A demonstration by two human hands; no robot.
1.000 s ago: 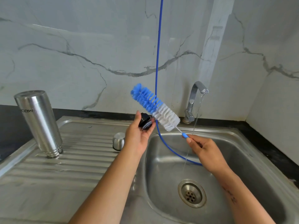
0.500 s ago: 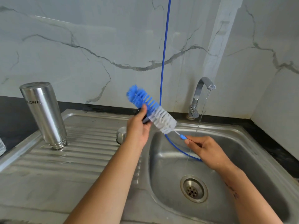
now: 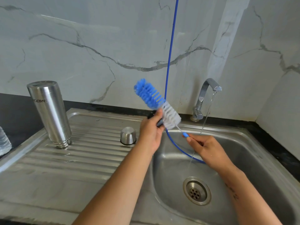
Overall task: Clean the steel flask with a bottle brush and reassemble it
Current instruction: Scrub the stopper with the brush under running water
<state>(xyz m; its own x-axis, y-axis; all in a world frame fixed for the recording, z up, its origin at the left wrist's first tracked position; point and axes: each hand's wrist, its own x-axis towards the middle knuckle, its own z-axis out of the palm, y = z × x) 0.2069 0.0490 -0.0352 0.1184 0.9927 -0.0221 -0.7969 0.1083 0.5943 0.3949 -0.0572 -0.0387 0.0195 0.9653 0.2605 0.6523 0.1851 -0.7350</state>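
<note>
At frame centre a dark flask stopper (image 3: 159,122), gripped in the left hand (image 3: 151,133), is being scrubbed with the bottle brush (image 3: 156,102), whose handle is pinched by the right hand (image 3: 207,149). The steel flask (image 3: 49,112) stands inverted at the left on the drainboard (image 3: 81,159); rinsing under the tap (image 3: 205,98) seems next.

This is a home kitchen. A shiny steel sink (image 3: 240,143) has a ridged draining board (image 3: 78,153) to its left. Behind the sink stand a curved silver tap (image 3: 203,98) with water running and a white marble wall (image 3: 81,38).
</note>
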